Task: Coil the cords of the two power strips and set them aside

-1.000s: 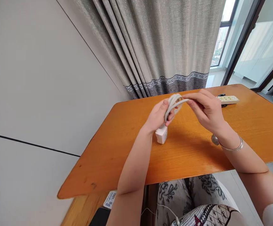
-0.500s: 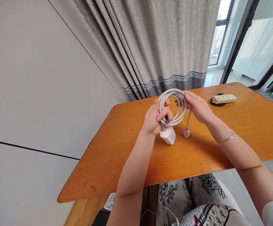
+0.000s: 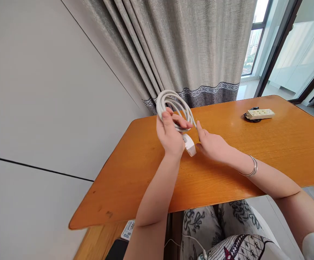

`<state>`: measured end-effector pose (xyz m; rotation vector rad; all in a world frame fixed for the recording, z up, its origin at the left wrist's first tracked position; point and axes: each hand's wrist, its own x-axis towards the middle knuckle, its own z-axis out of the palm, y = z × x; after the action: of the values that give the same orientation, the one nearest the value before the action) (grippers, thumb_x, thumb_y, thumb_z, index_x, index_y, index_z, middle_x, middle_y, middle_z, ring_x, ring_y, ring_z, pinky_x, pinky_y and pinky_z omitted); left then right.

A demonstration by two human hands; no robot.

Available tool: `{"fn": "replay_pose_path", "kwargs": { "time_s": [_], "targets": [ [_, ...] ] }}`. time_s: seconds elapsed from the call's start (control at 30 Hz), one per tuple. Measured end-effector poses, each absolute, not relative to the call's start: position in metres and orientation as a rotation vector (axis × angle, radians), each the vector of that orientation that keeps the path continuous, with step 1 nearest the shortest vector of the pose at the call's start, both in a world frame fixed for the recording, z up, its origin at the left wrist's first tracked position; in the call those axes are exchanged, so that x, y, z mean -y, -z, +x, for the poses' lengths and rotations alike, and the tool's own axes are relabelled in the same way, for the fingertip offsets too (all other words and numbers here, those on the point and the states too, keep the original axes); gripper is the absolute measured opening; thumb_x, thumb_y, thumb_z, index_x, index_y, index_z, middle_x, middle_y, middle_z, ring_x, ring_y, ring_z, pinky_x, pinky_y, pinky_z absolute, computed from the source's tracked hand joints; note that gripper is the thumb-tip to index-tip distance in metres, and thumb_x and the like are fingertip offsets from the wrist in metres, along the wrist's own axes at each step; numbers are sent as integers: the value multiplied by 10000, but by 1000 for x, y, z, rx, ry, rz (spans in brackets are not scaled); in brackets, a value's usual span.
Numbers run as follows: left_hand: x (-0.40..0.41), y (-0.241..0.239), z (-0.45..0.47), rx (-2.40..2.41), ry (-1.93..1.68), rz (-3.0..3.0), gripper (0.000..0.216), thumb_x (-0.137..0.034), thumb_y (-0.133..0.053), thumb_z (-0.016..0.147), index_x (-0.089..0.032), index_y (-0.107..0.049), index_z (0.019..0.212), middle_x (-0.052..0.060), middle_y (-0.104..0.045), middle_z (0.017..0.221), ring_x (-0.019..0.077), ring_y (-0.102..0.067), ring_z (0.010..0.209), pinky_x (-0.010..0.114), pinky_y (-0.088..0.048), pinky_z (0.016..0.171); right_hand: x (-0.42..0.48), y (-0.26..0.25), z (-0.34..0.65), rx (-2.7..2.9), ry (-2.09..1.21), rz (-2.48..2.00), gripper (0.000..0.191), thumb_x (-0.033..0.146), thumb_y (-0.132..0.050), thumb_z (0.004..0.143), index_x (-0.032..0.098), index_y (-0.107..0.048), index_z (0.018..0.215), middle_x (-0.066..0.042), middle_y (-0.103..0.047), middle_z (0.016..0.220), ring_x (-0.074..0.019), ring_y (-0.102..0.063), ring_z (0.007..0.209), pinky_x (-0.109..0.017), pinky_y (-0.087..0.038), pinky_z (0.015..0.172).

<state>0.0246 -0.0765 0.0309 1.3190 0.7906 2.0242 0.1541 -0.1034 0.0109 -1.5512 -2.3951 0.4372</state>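
Note:
My left hand (image 3: 170, 133) is wrapped around the looped cable of a white extension cord (image 3: 161, 101), holding the loops above the table. The cord's boxy white end (image 3: 190, 145) hangs just below and right of those fingers. On the right, my right hand (image 3: 213, 144) is closed around the free stretch of the cord, its index finger along the cable where it leaves the loops. The plug at that end is hidden, apparently behind the right hand.
The orange-brown wooden table (image 3: 135, 173) lies under both hands. A cream power strip (image 3: 260, 114) with a dark cord rests toward its far right. Grey curtains (image 3: 195, 47) hang behind the far edge, and a pale wall (image 3: 38, 108) stands at the left.
My left hand has carried the loops left and tilted them. My right hand has moved down and left from the side of the loops to the cord's free stretch. The plug has gone out of sight.

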Motion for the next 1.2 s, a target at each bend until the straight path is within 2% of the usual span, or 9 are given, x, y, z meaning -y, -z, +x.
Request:
{"fn": "replay_pose_path", "kwargs": {
  "time_s": [0.17, 0.27, 0.37, 0.5, 0.6, 0.77, 0.93, 1.07, 1.2],
  "targets": [
    [72, -13, 40, -762, -2006, 1389, 523, -750, -549, 884, -235, -500, 957, -38, -679, 596, 162, -718, 588, 242, -505, 553, 124, -28, 157, 2640, 27, -1548, 618, 145, -470, 961, 91, -347, 1564, -217, -654, 1245, -275, -701, 927, -343, -459, 641],
    [71, -6, 42, -700, -1942, 1467, 547, -765, -580, 851, -238, -492, 968, -25, -712, 623, 177, -739, 612, 249, -526, 562, 130, -33, 161, 2611, 80, -1452, 380, 205, -444, 977, 134, -581, 1324, -156, -715, 1086, -232, -686, 805, -320, -336, 562],
    [74, -4, 43, -706, -1863, 1550, 573, -802, -561, 831, -248, -482, 954, -28, -691, 600, 190, -737, 604, 269, -540, 563, 132, -35, 165, 2533, 123, -1385, 319, 334, -477, 951, 136, -642, 1139, -140, -749, 938, -217, -642, 691, -321, -231, 537],
    [79, -5, 44, -655, -1850, 1574, 551, -805, -532, 850, -264, -462, 925, -64, -590, 513, 184, -689, 524, 283, -529, 542, 133, -31, 166, 2445, 134, -1282, 323, 393, -469, 908, 140, -640, 1014, -136, -745, 824, -204, -593, 605, -319, -187, 536],
    [77, 0, 41, -617, -1861, 1593, 515, -764, -550, 874, -258, -488, 949, -77, -542, 517, 147, -616, 463, 261, -474, 500, 134, -28, 166, 2322, 5, -1212, 310, 368, -492, 880, 145, -577, 1078, -101, -721, 789, -179, -557, 572, -303, -213, 529],
    [73, 5, 40, -482, -1828, 1574, 491, -719, -574, 894, -233, -518, 942, -63, -521, 559, 110, -532, 442, 252, -400, 465, 138, -34, 173, 2062, -621, -968, 395, 362, -623, 849, 217, -378, 1122, -2, -634, 854, -107, -501, 587, -250, -346, 568],
    [78, -7, 48, -423, -1823, 1387, 527, -768, -556, 871, -248, -488, 923, -78, -469, 516, 98, -453, 411, 257, -398, 462, 137, -40, 178, 1939, -1016, -822, 399, 368, -674, 891, 244, -354, 1096, 35, -562, 826, -108, -518, 668, -238, -379, 581],
    [83, -8, 49, -400, -1706, 1360, 642, -865, -599, 746, -264, -473, 935, -56, -497, 637, 99, -467, 453, 255, -377, 398, 132, -36, 176, 1777, -1147, -730, 393, 358, -702, 885, 247, -382, 1084, 50, -538, 829, -92, -534, 666, -238, -433, 601],
    [86, -4, 44, -351, -1503, 1423, 790, -867, -741, 571, -301, -436, 1029, -63, -528, 775, 71, -398, 418, 262, -333, 315, 122, -35, 179, 1667, -1303, -656, 498, 483, -750, 851, 249, -383, 1093, 49, -594, 820, -96, -603, 638, -242, -481, 594]
  ]
}}
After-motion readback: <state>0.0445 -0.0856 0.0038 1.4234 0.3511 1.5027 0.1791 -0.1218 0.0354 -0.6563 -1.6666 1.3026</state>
